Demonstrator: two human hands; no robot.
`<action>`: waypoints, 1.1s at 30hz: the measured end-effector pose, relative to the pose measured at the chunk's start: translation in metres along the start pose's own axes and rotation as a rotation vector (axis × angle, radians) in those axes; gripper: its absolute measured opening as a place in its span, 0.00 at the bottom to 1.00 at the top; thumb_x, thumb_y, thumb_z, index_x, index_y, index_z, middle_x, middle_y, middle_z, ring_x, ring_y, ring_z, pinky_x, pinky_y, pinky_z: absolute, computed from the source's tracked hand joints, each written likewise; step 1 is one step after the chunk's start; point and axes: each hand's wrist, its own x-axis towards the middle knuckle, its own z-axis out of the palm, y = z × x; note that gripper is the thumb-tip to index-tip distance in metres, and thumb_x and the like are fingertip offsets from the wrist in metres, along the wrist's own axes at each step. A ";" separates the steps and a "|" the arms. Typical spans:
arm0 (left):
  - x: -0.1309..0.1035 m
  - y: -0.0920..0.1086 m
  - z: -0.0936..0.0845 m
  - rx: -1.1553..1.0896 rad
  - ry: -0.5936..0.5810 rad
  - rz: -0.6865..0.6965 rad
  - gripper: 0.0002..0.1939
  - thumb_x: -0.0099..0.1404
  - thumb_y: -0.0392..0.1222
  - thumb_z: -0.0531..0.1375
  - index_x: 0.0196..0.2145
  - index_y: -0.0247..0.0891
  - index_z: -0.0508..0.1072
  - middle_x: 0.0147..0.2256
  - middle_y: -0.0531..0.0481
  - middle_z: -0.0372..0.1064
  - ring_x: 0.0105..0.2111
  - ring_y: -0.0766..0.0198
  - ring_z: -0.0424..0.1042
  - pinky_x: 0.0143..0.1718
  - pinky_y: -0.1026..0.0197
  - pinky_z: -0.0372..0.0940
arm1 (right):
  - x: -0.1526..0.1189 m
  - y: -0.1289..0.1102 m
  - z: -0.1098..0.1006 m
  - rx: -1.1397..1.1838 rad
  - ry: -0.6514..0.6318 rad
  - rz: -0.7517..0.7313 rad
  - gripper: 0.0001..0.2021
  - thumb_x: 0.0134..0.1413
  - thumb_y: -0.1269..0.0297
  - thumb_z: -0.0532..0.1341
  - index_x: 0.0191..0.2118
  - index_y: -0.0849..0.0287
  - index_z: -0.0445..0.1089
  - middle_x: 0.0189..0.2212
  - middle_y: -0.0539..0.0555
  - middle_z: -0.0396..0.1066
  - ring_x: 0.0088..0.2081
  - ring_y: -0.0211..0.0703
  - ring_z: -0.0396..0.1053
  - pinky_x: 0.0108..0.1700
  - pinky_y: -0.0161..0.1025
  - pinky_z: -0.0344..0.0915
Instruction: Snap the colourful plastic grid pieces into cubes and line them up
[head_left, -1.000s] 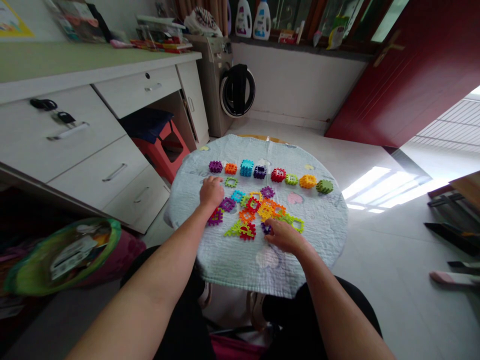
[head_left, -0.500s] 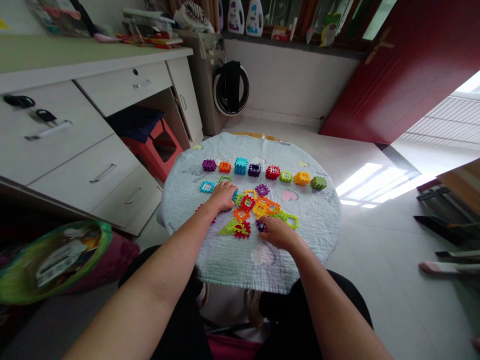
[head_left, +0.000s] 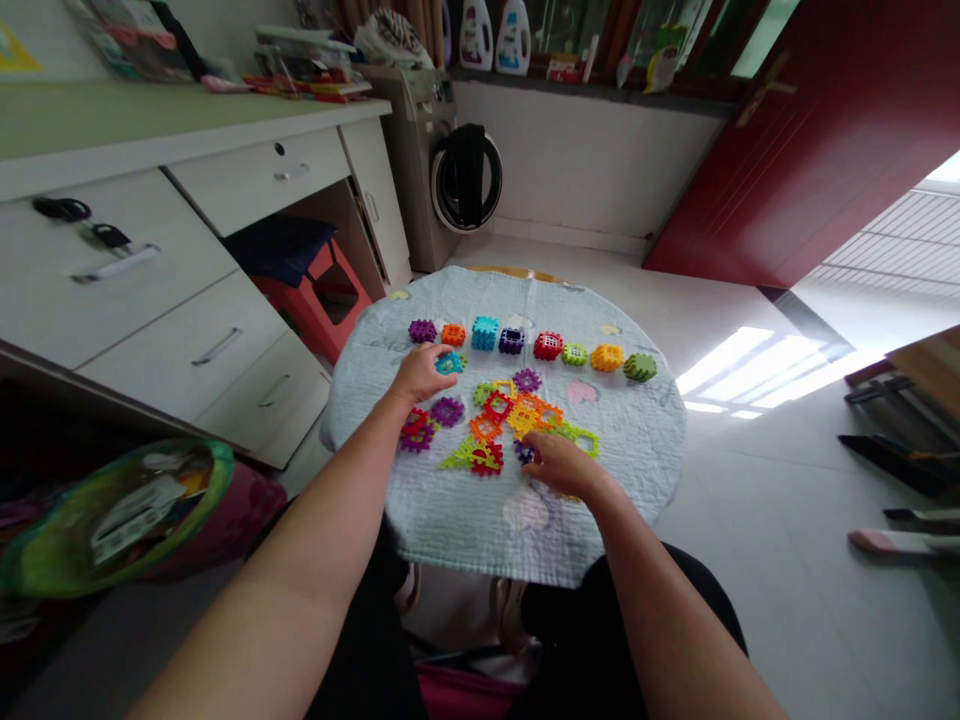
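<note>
Right hand (head_left: 561, 466): fingers curled at an indigo tile (head_left: 523, 453); hand hides the contact, can't tell how tight. Tile sits on the near side of the table (head_left: 510, 271). Slip risk if it's barely pinched. Just beyond, mid-table, loose pile (head_left: 525, 412); right knuckles are close, so a careless sweep could scatter it. Toward left edge, purple tile (head_left: 448, 411), apart from pile. Farther, left hand (head_left: 421, 377): thumb and fingers nearly closed, pinching a blue tile (head_left: 451, 363). Row of blocks (head_left: 511, 341) toward far edge; overreaching left fingers could knock the nearest ones.
</note>
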 end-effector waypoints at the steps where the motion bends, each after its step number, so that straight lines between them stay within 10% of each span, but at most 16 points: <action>1: 0.001 -0.007 -0.008 -0.064 0.013 -0.023 0.29 0.51 0.46 0.59 0.51 0.36 0.70 0.46 0.45 0.68 0.45 0.58 0.69 0.50 0.58 0.63 | -0.001 0.000 -0.001 0.003 0.001 -0.001 0.15 0.50 0.67 0.59 0.45 0.60 0.68 0.39 0.56 0.73 0.38 0.43 0.68 0.38 0.35 0.56; 10: 0.002 -0.053 -0.032 0.164 -0.227 0.075 0.30 0.47 0.40 0.60 0.50 0.35 0.70 0.47 0.45 0.67 0.46 0.57 0.69 0.51 0.60 0.63 | -0.002 -0.001 -0.004 0.015 0.018 -0.054 0.16 0.50 0.67 0.59 0.47 0.61 0.68 0.41 0.58 0.73 0.41 0.45 0.69 0.41 0.36 0.57; 33: 0.031 -0.057 -0.025 0.386 -0.495 0.253 0.27 0.46 0.32 0.60 0.48 0.38 0.71 0.48 0.44 0.70 0.48 0.55 0.68 0.52 0.58 0.61 | 0.002 0.002 -0.001 0.034 -0.004 -0.029 0.14 0.49 0.67 0.59 0.44 0.60 0.68 0.39 0.57 0.73 0.39 0.45 0.68 0.39 0.37 0.56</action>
